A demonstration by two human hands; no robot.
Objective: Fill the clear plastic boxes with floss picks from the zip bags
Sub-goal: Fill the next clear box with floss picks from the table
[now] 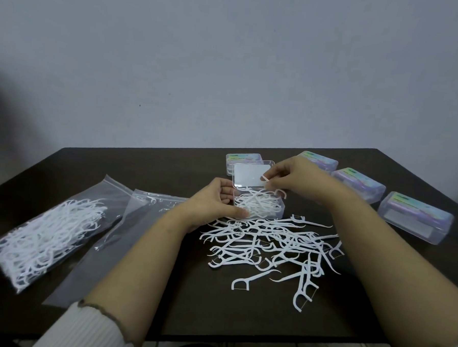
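white ribbed sleeve (87, 330) at near edge. loose pile of floss picks (269, 249) on dark table (163, 289), just in front of open clear box (258, 205), lid raised. left hand (215, 202) grips the box's left side, thumb along its front edge, fingers curled. right hand (294, 176) pinches one floss pick (268, 183) above the box. full zip bag (46, 238) far left; emptied zip bag (129, 234) beside it. closed boxes (416, 217) at right.
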